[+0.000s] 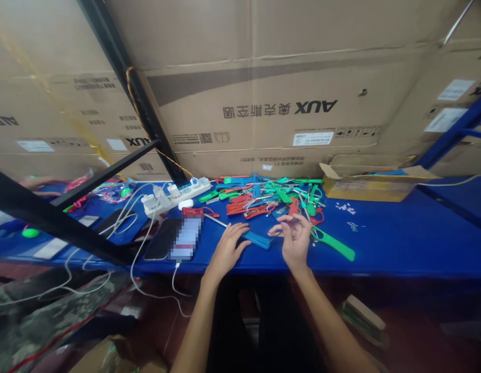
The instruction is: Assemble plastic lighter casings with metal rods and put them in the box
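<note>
My left hand point(229, 246) is closed over a blue plastic handle point(258, 239), which lies low over the table. A thin metal rod point(216, 220) sticks out on the far side of this hand, pointing up and left. Just right of the handle's end, my right hand point(296, 241) is raised with thumb and fingers pinched together. Whatever is between those fingertips is too small to make out. Close to the right hand lies a green plastic handle point(335, 244). Behind both hands spreads a pile of red, blue and green plastic pieces with metal rods point(263, 194).
A charging phone point(187, 237) and a dark device point(162, 239) lie left of my hands, below a white power strip point(176, 194) with trailing cables. An open carton point(368, 189) stands back right. Small white bits point(346, 208) lie before it. A black post point(61, 223) crosses the left side.
</note>
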The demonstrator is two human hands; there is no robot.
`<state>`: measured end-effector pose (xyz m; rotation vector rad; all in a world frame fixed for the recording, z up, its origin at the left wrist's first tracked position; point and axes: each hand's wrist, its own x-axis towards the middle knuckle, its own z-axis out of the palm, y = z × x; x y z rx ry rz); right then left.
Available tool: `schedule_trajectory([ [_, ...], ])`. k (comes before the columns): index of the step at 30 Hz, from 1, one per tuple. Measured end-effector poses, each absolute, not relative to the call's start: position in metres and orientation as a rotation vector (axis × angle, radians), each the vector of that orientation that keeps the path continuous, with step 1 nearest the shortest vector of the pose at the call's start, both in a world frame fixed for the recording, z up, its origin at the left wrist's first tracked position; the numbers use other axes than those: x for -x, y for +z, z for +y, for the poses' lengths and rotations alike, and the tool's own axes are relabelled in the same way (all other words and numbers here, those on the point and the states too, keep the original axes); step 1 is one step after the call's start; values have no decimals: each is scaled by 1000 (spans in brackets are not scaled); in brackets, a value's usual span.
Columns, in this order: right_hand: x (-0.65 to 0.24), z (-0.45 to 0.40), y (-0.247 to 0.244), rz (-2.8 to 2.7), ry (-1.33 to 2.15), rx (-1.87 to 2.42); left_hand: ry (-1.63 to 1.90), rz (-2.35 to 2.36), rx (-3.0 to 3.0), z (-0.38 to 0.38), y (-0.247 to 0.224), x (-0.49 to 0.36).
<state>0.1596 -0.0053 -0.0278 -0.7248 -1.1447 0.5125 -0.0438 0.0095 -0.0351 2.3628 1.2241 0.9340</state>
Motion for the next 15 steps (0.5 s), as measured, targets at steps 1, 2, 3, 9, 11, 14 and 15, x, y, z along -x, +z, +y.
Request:
schedule_trajectory([
  [1, -160, -5, -28, -1149, 512, 725, 936, 1223, -2363, 10, -35, 44],
  [2, -160, -5, -29, -1153, 512, 726, 938, 1222, -2362, 10, -35, 44],
  [3, -160, -4, -29, -1158, 512, 726, 940, 1221, -2362, 9, -35, 44],
  [9, -159, -3, -31, -1193, 507, 732, 945, 1224, -2360, 9, -34, 43],
  [11, -159, -3, -33, -1210, 493, 734, 943, 1227, -2359, 9, -33, 43],
  [14, -160, -3, -35, -1253, 457, 733, 941, 1229, -2361, 9, -34, 43],
  [15, -161, -3, -36, -1273, 444, 735, 939, 1228, -2362, 10, -34, 44],
])
